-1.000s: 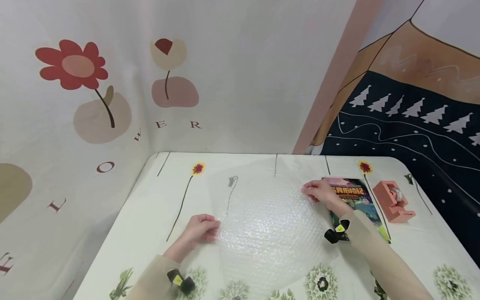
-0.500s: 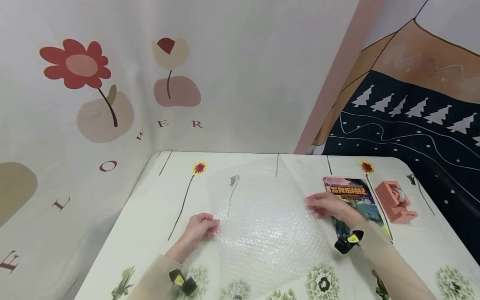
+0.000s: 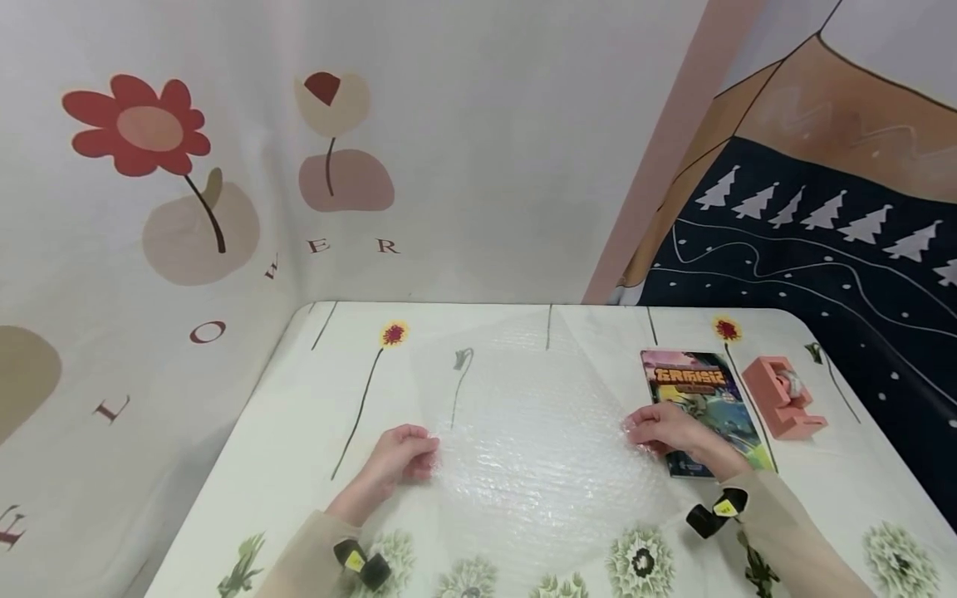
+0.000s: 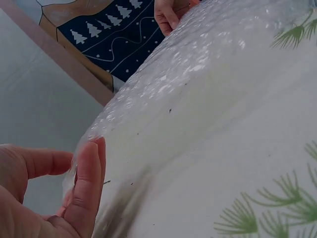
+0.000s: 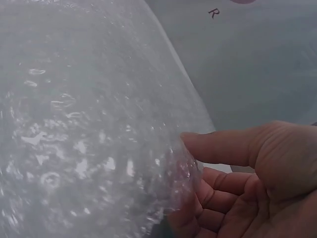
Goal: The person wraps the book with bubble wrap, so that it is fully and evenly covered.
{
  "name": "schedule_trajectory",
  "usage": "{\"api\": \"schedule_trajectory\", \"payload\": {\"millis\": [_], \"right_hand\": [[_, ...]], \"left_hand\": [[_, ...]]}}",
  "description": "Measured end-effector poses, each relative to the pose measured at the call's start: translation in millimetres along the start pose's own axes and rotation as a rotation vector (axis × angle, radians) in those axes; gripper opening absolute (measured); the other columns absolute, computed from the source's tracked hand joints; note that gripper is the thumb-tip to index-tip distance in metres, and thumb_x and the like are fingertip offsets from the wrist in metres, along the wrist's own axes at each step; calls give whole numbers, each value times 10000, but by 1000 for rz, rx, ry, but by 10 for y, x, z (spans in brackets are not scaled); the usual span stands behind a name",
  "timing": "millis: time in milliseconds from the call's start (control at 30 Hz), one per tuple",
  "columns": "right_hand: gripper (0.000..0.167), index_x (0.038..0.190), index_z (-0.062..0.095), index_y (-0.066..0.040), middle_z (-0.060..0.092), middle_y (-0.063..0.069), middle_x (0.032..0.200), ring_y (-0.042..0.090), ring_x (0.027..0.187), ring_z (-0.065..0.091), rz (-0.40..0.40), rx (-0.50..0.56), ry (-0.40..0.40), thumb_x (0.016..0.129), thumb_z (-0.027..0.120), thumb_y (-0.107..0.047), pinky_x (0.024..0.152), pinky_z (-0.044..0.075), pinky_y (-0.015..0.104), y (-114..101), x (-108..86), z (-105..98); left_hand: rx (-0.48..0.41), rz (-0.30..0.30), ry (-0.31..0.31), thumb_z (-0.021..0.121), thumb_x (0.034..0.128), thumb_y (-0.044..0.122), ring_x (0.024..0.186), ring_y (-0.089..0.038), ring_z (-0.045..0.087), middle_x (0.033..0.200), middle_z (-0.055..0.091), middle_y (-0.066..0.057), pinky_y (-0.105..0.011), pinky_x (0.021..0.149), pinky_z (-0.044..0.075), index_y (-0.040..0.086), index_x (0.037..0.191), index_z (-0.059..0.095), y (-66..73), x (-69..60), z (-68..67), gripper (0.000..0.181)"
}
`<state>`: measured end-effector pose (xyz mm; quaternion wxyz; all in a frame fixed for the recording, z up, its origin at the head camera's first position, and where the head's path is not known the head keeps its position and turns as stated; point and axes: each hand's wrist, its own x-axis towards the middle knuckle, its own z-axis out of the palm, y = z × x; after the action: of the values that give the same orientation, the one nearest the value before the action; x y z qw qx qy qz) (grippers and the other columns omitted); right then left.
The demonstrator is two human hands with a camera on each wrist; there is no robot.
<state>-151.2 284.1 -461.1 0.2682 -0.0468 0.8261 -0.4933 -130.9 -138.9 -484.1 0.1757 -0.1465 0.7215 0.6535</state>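
A clear sheet of bubble wrap (image 3: 538,448) spreads over the middle of the table, its left and right edges lifted by the hands. My left hand (image 3: 399,457) pinches the left edge between thumb and fingers; the left wrist view shows this fold at the fingertips (image 4: 89,168). On the opposite edge, my right hand (image 3: 673,430) pinches the wrap, thumb on top and fingers beneath, as the right wrist view shows. Partly under the right hand and forearm lies a book (image 3: 703,399) with a colourful cover.
Right of the book stands a pink tape dispenser (image 3: 785,403) with a roll in it. The table (image 3: 299,432) has a white flower-printed cover. A printed curtain (image 3: 478,166) hangs behind it, and a dark tree-patterned cloth (image 3: 822,249) is at the right.
My right hand has moved toward me and slightly right along the wrap's edge, uncovering more of the book. The left hand keeps its hold and has barely moved.
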Motion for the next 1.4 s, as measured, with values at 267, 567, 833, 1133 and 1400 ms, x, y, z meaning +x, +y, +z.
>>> {"api": "schedule_trajectory", "payload": {"millis": [267,567,833,1133,1400], "right_hand": [[401,1194,526,149,523,0,643,117,528,427,4,-50,13,901,607,-113,489,405,256,1,25,-144],[356,1125,569,124,587,16,699,135,564,483,35,-63,116,866,654,-103,510,444,266,-22,180,-166],[273,1043,608,92,612,25,722,138,598,527,56,-73,165,843,671,-82,532,483,272,-27,218,-126],[171,925,631,61,571,41,701,139,583,513,-1,-205,273,798,690,-39,514,464,272,3,254,-33],[130,838,627,41,555,45,678,134,559,497,-34,-330,339,748,706,-9,482,446,263,-14,273,49]], "left_hand": [[17,-7,-42,585,909,105,586,-136,614,761,622,-83,-287,535,551,-59,1043,577,70,118,7,212],[71,19,-25,590,894,48,559,-155,630,688,633,-96,-287,527,552,-73,926,587,92,120,-1,125],[114,22,-41,586,894,47,567,-157,642,668,649,-99,-263,537,550,-73,899,587,64,82,-53,120],[162,24,-25,598,882,42,566,-173,652,674,655,-110,-252,521,545,-65,872,597,50,65,-45,108],[241,29,8,610,861,49,555,-191,660,663,655,-111,-244,489,536,-54,847,607,27,83,-26,104]]}}
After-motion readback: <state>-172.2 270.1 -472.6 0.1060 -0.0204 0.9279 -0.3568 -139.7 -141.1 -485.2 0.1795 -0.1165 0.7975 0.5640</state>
